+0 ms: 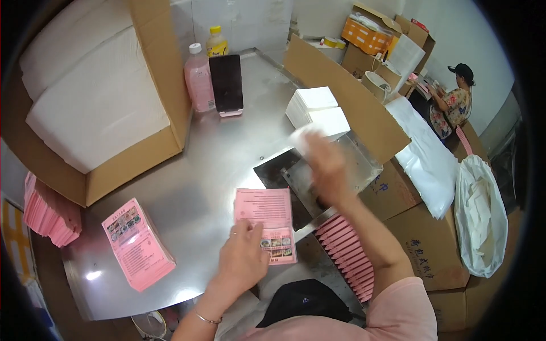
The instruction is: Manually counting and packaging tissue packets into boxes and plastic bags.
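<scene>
My left hand (242, 256), with a ring and a bracelet, has its fingers bent onto a pink printed paper sleeve (264, 204) on the metal table, gripping it around the middle fold. Small food pictures show on the sleeve's lower half. Blurred by motion, my right hand (327, 167) is raised over the table's right side. At its fingertips is a white folded napkin (304, 136), also smeared. Just beyond stand white napkin stacks (321, 108). A stack of pink sleeves (138, 244) lies left of my left hand.
An open carton (136, 165) of white napkins stands at the left. Behind are a phone (226, 85) on a stand and two bottles (199, 79). A row of pink packets (347, 256) sits below my right forearm. Cardboard boxes (432, 250) line the right; another person (455, 102) sits farther back.
</scene>
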The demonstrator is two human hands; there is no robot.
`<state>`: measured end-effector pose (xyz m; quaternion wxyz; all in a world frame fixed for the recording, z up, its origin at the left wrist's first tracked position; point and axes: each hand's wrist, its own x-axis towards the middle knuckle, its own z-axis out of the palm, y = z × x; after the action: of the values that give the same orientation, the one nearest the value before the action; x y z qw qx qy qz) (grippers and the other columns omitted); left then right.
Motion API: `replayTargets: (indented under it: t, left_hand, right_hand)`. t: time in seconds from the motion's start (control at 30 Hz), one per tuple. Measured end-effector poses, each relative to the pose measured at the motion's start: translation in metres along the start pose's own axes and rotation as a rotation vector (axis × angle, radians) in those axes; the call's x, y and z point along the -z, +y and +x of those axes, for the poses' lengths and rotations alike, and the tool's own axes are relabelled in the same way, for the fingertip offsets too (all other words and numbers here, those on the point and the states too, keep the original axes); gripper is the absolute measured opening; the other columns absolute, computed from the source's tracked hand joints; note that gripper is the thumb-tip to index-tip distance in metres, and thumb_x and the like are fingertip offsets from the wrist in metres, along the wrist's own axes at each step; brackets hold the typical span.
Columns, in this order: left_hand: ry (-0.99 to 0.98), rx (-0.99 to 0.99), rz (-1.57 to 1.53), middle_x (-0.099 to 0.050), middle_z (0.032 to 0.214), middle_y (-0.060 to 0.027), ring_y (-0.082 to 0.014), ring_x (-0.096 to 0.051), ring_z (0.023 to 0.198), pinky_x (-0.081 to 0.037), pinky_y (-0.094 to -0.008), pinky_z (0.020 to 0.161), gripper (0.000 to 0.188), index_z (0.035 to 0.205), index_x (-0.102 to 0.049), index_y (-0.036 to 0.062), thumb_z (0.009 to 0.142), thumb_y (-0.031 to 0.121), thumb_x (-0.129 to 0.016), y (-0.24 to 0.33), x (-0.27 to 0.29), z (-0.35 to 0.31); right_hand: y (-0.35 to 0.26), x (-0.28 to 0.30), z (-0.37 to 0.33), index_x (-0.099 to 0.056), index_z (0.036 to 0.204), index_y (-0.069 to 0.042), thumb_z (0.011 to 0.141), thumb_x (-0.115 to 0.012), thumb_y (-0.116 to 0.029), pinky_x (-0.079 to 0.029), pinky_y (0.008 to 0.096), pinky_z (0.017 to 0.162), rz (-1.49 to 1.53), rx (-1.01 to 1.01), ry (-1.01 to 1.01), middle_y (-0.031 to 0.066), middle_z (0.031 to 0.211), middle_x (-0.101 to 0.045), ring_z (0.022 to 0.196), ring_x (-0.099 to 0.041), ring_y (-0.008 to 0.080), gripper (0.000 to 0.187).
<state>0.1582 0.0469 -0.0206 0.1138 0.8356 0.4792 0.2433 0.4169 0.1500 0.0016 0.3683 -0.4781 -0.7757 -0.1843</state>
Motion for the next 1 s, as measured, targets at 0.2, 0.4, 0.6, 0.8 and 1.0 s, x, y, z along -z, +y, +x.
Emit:
replayTargets:
  t: [0.2, 0.4, 0.6, 0.8, 1.0]
  left_hand:
    - [0.153, 0.026, -0.018, -0.054, 0.104, -0.0185, -0.0361, -0.056, 0.094, -0.046, -0.0446, 0.076, 0.093, 0.146, -0.041, 0.0044, 0.064, 0.025, -0.080, -0.003, 0.015, 0.004]
    - [-0.008, 0.044, -0.018, -0.056, 0.103, -0.0195, -0.0330, -0.058, 0.083, -0.048, -0.0415, 0.072, 0.075, 0.147, -0.040, 0.0026, 0.078, 0.008, -0.070, 0.017, 0.022, 0.001]
    - [0.013, -0.030, -0.323, -0.057, 0.101, -0.0176, -0.0286, -0.059, 0.078, -0.048, -0.0396, 0.071, 0.036, 0.116, -0.064, 0.0036, 0.080, 0.003, -0.067, -0.019, 0.028, -0.052]
    - [0.454, 0.337, 0.255, -0.050, 0.119, -0.0186, -0.0341, -0.047, 0.118, -0.039, -0.0457, 0.097, 0.030, 0.109, -0.057, 0.0020, 0.080, 0.007, -0.056, -0.075, 0.120, -0.093]
    - [0.190, 0.565, 0.485, -0.054, 0.112, -0.0145, -0.0361, -0.048, 0.109, -0.033, -0.0494, 0.102, 0.027, 0.118, -0.054, 0.0048, 0.092, 0.011, -0.058, -0.124, 0.116, -0.100]
  right_hand:
    - [-0.113, 0.000, -0.054, -0.062, 0.118, 0.003, 0.086, -0.059, -0.013, -0.044, 0.0584, 0.102, 0.373, 0.356, -0.137, 0.0206, 0.101, -0.061, 0.100, -0.061, 0.0356, 0.036]
    - [-0.060, -0.054, -0.030, -0.064, 0.103, -0.001, 0.082, -0.064, -0.015, -0.033, 0.0696, 0.103, 0.055, 0.016, -0.601, 0.0191, 0.099, -0.059, 0.103, -0.058, 0.0389, 0.025]
    - [-0.020, -0.011, -0.036, -0.069, 0.071, -0.003, 0.086, -0.063, -0.014, -0.054, 0.0481, 0.062, -0.111, -0.228, -0.832, 0.0178, 0.065, -0.066, 0.066, -0.066, 0.0431, 0.020]
    - [0.037, 0.007, 0.036, -0.062, 0.109, -0.005, 0.077, -0.073, -0.029, -0.044, 0.0488, 0.090, -0.293, -0.183, 0.097, 0.0178, 0.107, -0.059, 0.106, -0.055, 0.0380, 0.041]
    - [0.054, -0.005, 0.005, -0.061, 0.112, -0.005, 0.063, -0.074, -0.030, -0.042, 0.0505, 0.094, -0.179, -0.384, -0.146, 0.0166, 0.118, -0.053, 0.113, -0.048, 0.0360, 0.056]
